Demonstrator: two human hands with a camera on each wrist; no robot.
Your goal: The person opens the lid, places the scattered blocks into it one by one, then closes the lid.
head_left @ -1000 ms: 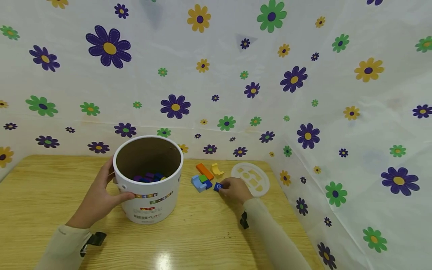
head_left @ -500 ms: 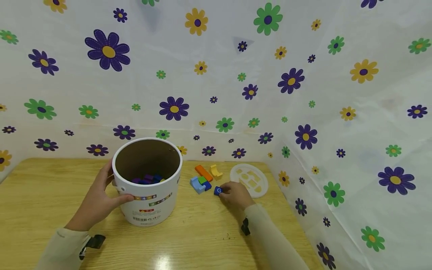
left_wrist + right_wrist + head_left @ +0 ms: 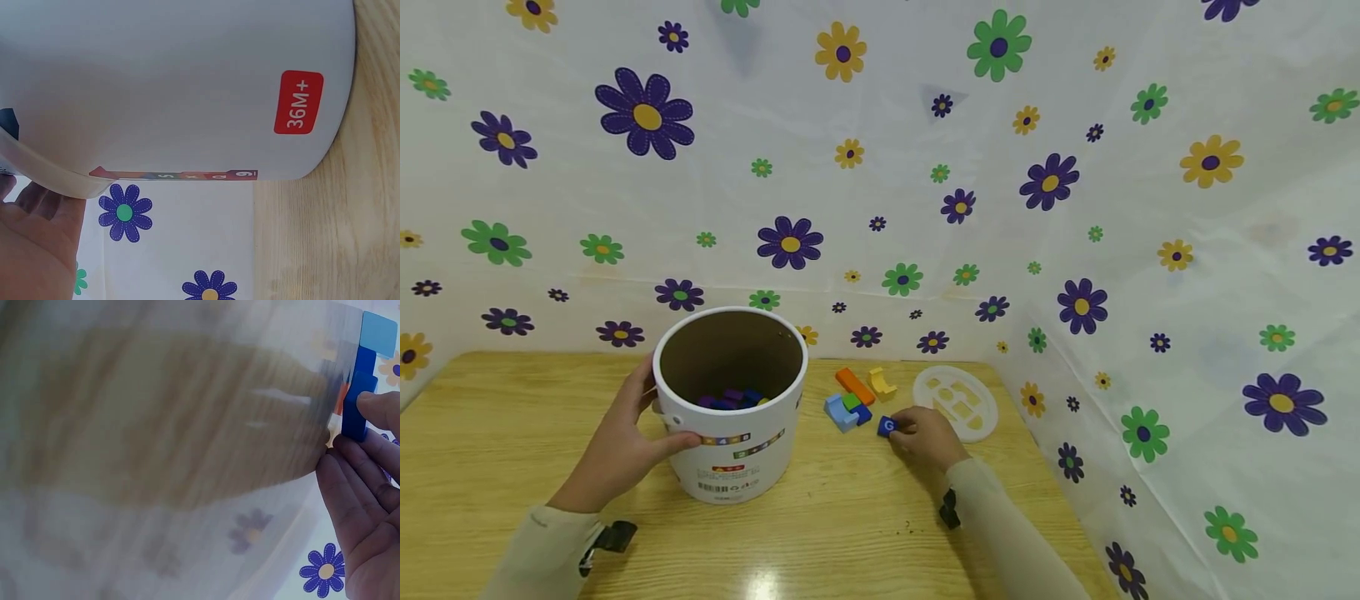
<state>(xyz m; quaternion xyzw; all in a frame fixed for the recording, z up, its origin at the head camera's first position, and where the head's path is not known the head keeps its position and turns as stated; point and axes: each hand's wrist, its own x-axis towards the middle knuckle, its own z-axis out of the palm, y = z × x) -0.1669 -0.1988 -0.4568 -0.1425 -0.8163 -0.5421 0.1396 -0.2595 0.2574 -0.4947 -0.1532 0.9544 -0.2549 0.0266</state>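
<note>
A tall white bucket (image 3: pixel 737 454) stands upright on the table at centre left, with several purple, blue and yellow blocks (image 3: pixel 733 398) low inside it. My left hand (image 3: pixel 617 446) grips its left side near the rim, thumb across the front and fingers behind; in the left wrist view the bucket's wall (image 3: pixel 187 87) fills most of the frame. To the right, my right hand (image 3: pixel 928 435) pinches a blue block (image 3: pixel 887 426) marked with a white G, between thumb and fingers. The right wrist view shows that block (image 3: pixel 356 415) side-on at the fingertips.
Beside the pinched block lie a light blue notched block (image 3: pixel 838 412), a green block (image 3: pixel 851 401), a dark blue block (image 3: pixel 863 413), an orange bar (image 3: pixel 855 386) and a yellow arched block (image 3: pixel 882 384). A white oval cut-out plate (image 3: pixel 987 404) lies behind my right hand. Flowered sheeting (image 3: pixel 880 183) borders the table.
The whole view has shifted slightly with the head. Both hands keep their holds on the bucket and the blue block, with almost no movement.
</note>
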